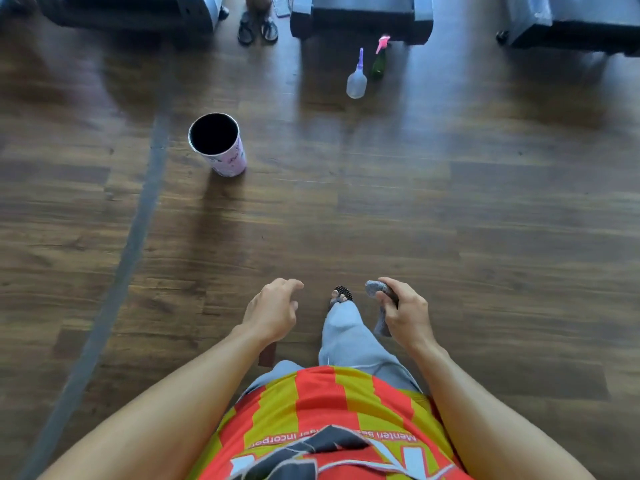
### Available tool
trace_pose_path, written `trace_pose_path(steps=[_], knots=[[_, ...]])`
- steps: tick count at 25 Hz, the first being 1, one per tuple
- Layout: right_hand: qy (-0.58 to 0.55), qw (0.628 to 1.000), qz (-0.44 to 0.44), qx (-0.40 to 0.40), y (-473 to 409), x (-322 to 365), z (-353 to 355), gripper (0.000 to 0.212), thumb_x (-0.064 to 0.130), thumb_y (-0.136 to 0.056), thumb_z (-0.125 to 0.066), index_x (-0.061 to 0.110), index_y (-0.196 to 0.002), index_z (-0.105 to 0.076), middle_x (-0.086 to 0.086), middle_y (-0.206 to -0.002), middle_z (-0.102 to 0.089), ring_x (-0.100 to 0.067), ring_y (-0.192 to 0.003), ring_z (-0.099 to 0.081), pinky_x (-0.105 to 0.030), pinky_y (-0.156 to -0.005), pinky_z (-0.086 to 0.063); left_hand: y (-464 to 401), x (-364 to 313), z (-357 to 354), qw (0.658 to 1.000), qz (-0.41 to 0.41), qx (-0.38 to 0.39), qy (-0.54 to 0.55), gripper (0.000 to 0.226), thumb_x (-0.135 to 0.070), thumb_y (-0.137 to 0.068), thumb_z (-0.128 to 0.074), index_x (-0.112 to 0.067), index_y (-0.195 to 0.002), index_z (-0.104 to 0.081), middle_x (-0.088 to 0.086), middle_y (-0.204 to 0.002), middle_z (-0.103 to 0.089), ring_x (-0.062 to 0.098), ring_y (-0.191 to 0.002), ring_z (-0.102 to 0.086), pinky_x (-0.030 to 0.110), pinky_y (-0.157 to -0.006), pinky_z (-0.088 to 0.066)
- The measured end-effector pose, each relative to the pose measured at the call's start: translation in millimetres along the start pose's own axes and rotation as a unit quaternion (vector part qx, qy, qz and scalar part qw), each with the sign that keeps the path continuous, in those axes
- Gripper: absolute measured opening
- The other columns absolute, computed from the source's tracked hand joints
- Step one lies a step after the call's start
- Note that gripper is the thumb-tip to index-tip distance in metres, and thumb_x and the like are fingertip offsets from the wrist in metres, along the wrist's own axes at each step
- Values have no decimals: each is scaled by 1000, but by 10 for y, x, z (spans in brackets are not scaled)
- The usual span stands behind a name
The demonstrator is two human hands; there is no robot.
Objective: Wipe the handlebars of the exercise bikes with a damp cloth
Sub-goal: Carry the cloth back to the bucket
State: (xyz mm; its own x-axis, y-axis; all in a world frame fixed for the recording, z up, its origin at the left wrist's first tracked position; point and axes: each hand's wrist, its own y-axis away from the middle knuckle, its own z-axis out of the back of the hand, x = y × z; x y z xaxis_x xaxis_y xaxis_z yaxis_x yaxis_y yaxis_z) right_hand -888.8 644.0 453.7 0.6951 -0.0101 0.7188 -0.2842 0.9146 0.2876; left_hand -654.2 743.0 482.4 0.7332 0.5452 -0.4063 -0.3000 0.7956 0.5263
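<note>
A: Right hand (405, 313) has its fingers curled round the grey cloth (381, 306), near, over the floor (450, 202).
B: Left hand (273, 310)?
A: Loose, holding nothing.

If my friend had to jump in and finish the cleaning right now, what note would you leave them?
Hands: the right hand grips a grey cloth; the left hand is open and holds nothing.

Where things are: on the wooden floor ahead stand a clear squeeze bottle and, just behind it, a green spray bottle with a pink trigger. A pink cup with a dark inside stands to the left.

Done: cloth in hand. Whether it is damp cannot be told.

Left: no bike handlebars are in view, so find the bikes and wipe them.
</note>
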Motion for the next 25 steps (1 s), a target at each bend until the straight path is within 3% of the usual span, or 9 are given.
trace_pose_path(steps=[5,12,21,25], knots=[[20,998,35,53,-1042,322,162,26,4,-89,-67,10,-114,-70,1,-103,-67,-12,-95,-58,4,-81,-29,-830,-259,515,998,27,-35,42,39,-17,-93,-54,-27,-131,-54,-4,-133,-56,21,-125,-51,38,-101,-45],[27,998,22,61,-2245,710,242,26,4,-89,-68,7,-115,-70,-7,-109,-70,-13,-95,-57,-9,-83,-32,-1871,-429,988,997,55,-15,58,40,-19,-94,-54,-30,-132,-52,-7,-133,-54,20,-124,-52,37,-97,-46],[23,1000,20,-8,-3831,1661,119,24,5,-89,-68,10,-112,-71,-4,-104,-70,-15,-94,-60,-10,-82,-33,-3535,-394,2235,998,-7,-37,55,40,-18,-93,-54,-30,-131,-53,-6,-131,-55,20,-122,-54,34,-94,-46],[16,1000,15,2,-4465,2087,6,25,6,-90,-67,10,-114,-71,4,-101,-65,-11,-94,-57,-9,-82,-32,-4071,-395,2709,998,-3,-42,43,40,-20,-94,-54,-30,-133,-52,-5,-133,-54,21,-124,-51,34,-94,-44]])
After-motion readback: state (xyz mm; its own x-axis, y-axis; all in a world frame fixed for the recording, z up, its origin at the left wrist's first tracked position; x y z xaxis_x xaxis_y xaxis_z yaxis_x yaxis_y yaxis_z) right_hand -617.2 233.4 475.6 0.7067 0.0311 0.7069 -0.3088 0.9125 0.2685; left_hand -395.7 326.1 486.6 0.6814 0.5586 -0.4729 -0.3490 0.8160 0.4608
